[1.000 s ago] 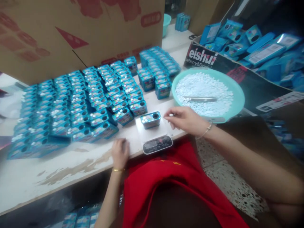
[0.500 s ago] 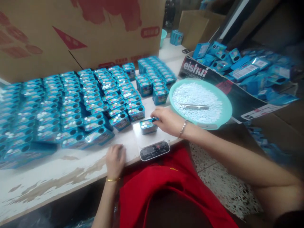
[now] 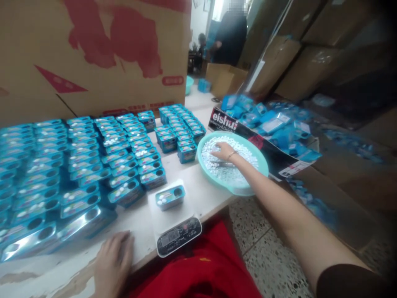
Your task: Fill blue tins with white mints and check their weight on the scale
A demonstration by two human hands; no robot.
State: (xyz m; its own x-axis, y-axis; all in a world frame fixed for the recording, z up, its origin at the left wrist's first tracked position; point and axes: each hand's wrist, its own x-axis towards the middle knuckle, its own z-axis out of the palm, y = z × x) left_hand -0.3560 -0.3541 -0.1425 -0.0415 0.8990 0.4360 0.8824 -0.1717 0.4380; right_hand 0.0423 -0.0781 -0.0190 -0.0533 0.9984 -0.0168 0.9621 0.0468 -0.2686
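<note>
My right hand (image 3: 223, 151) reaches into a pale green bowl (image 3: 263, 163) of small white tablets (image 3: 245, 150). Its thumb and forefinger look slightly apart at the tablets; nothing can be made out between them. Beside the fingers, metal tweezers (image 3: 221, 164) lie on the tablets. On the white scale (image 3: 179, 236) stands a blue box (image 3: 170, 199) with a dark round hole on top and a few tablets on its upper face. My left hand (image 3: 114, 254) rests on the table near the front edge, holding nothing, fingers loosely bent and apart.
Rows of similar blue boxes (image 3: 83, 165) cover the table's left side, many bearing tablets. Another block of boxes (image 3: 178, 126) stands behind the scale. A black carton (image 3: 245, 134) heaped with blue boxes is beyond the bowl. A large cardboard box (image 3: 124, 54) walls the back; a person (image 3: 231, 37) stands farther off.
My right hand has left the blue box on the scale and moved right into the bowl. The view has shifted; my left hand still rests on the table.
</note>
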